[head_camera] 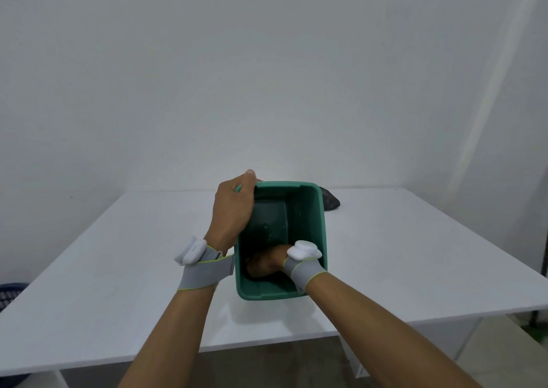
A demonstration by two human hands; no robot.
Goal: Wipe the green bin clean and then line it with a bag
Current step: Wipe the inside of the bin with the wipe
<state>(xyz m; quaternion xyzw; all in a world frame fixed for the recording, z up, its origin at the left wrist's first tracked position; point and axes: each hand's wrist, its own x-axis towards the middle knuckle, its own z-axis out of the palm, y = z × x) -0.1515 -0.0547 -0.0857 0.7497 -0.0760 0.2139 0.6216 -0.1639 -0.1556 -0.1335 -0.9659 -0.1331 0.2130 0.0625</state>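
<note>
Green bin, one: left hand grips its rim, right hand inside, grasp unclear.

Head-worn view, forward and down (close) over white table.

Bin on table (bag behind).

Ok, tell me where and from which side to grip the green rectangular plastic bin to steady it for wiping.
Grip the green rectangular plastic bin by its rolled top rim on the long left side, coming from above and outside. The rim is a lip that fingers can hook over, and the left hand is clamped there, leaving the opening free for the right hand reaching inside. A grip on the smooth walls would probably slip.
</note>
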